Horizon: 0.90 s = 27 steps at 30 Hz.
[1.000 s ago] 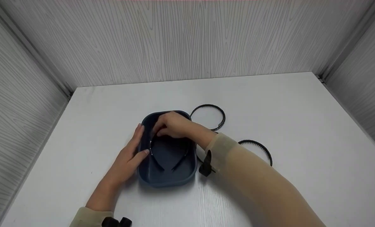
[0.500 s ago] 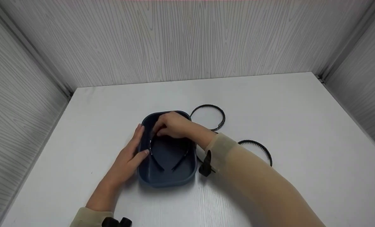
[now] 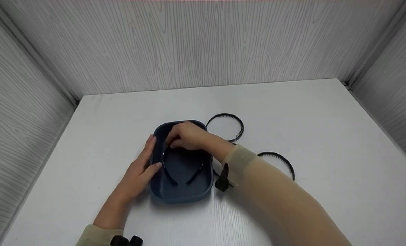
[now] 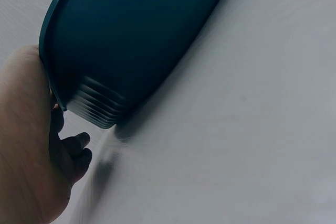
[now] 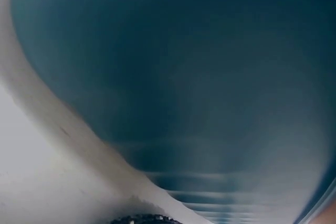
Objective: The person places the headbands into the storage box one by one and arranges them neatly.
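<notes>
Nothing visibly shifts from a second ago: your right hand (image 3: 186, 135) pinches a glossy black headband (image 3: 164, 166) (slim, open-ended); your left hand (image 3: 138, 175) grips the blue tray (image 3: 181, 199).

The table (image 3: 325, 112) carries a tub (image 3: 181, 200), a hairband (image 3: 242, 128) at its two o'clock and another hairband (image 3: 286, 160), partly hidden, at three o'clock.

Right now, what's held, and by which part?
Left hand: blue bin, by its left side wall at the rim. Right hand: black headband inside it, apparently by the curved part; exact contact hidden.
</notes>
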Each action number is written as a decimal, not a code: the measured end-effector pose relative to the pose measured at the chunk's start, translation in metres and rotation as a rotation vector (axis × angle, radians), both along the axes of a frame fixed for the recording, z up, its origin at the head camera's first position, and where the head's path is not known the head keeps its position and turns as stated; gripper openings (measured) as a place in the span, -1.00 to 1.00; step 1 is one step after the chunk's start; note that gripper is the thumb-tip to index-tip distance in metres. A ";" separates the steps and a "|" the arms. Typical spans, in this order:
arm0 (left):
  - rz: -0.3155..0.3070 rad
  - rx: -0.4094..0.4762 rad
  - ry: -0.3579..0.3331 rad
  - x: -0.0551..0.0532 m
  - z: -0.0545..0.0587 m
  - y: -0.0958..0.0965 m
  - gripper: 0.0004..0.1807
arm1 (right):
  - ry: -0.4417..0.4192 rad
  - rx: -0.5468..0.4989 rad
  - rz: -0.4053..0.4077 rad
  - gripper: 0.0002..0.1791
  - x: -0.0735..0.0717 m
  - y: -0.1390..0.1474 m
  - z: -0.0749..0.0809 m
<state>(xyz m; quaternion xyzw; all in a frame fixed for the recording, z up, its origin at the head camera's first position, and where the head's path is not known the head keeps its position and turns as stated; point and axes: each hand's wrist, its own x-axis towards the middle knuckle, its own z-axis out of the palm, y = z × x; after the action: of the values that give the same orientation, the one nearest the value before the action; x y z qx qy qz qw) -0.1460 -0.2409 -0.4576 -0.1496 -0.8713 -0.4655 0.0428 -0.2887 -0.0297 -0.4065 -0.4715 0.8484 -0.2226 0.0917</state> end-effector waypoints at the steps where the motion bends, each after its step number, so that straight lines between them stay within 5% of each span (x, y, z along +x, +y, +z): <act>1: -0.001 0.001 0.001 0.000 0.000 0.000 -0.16 | 0.002 0.001 -0.001 -0.75 0.000 0.000 0.000; 27: -0.007 0.024 -0.007 0.000 -0.001 0.000 -0.20 | -0.025 -0.008 -0.025 -0.68 0.001 0.001 0.002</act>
<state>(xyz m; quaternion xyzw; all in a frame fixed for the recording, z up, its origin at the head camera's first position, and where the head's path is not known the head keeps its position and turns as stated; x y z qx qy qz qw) -0.1463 -0.2412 -0.4582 -0.1506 -0.8653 -0.4764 0.0401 -0.2872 -0.0285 -0.4043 -0.4586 0.8520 -0.2330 0.0975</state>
